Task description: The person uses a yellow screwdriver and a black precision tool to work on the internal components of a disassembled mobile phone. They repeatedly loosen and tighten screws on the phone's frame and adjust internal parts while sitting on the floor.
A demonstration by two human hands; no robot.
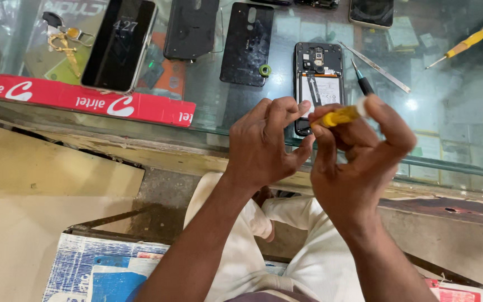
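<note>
- At the far left of the glass worktop lies a bunch of keys, with a red strip running along the near edge below it.
- Just right of the keys a phone with a lit screen lies face up, and past it two dark back covers lie side by side, a small green ring touching the right one.
- My left hand is held over the worktop's edge, fingers curled loosely with gaps between them, gripping nothing; its fingertips are just beside the yellow screwdriver.
- The opened phone lies flat on the glass right behind my hands, its battery and inner parts showing.
- My right hand is clamped on the yellow screwdriver, pinched between thumb and fingers, above the phone's near end.
- A black-tipped tool and metal tweezers lie just right of the opened phone.
- Far right, another yellow-handled screwdriver lies on the glass, well apart.
</note>
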